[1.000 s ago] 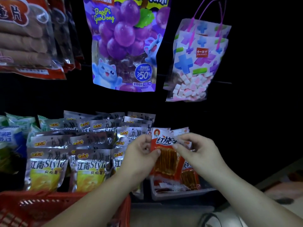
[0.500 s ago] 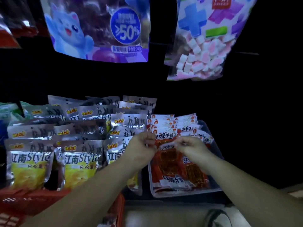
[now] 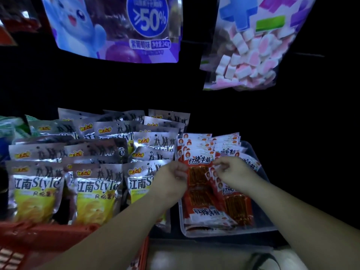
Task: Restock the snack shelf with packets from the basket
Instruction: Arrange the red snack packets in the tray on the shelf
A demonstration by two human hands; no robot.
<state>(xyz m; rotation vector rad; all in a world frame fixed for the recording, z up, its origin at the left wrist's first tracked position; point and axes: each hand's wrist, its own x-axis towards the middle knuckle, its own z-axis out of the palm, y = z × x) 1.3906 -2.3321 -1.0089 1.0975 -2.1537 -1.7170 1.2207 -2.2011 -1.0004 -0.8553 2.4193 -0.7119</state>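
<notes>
A red packet (image 3: 198,173) of orange strips stands at the front of the left row in a clear plastic tray (image 3: 265,228) on the shelf. My left hand (image 3: 172,177) grips the packet's left edge with curled fingers. At its top right corner my right hand (image 3: 232,172) pinches it, right next to a second row of the same red packets (image 3: 236,208). More red packets (image 3: 196,142) stand behind. The red basket (image 3: 39,237) is at the lower left, under my left forearm; its contents are hidden.
Rows of silver and yellow packets (image 3: 97,188) fill the shelf left of the tray. A purple grape jelly bag (image 3: 116,30) and a marshmallow bag (image 3: 249,57) hang overhead. The back and right of the shelf are dark.
Both hands lowered the red packet from in front of the shelf into the tray's left row. The view has moved closer and tilted down.
</notes>
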